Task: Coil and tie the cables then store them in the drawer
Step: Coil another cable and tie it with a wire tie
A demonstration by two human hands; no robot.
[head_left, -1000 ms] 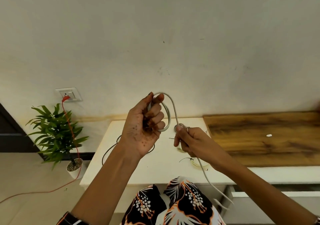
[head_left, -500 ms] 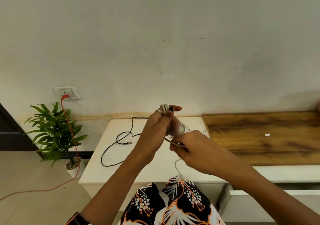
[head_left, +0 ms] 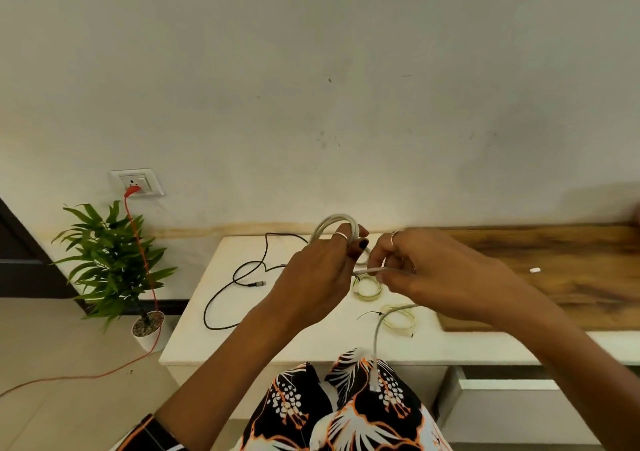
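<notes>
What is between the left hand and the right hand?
In the head view, a short taut stretch of the white cable bridges the gap from the left hand to the right hand; nothing else is between them.

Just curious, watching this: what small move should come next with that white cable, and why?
Probably another wrap: the right hand would carry its strand around the loops of the white cable gripped by the left hand, because a loose tail hangs toward the lap, uncoiled.

cable (head_left: 235,298) on table (head_left: 311,343), plant (head_left: 114,263) left
</notes>
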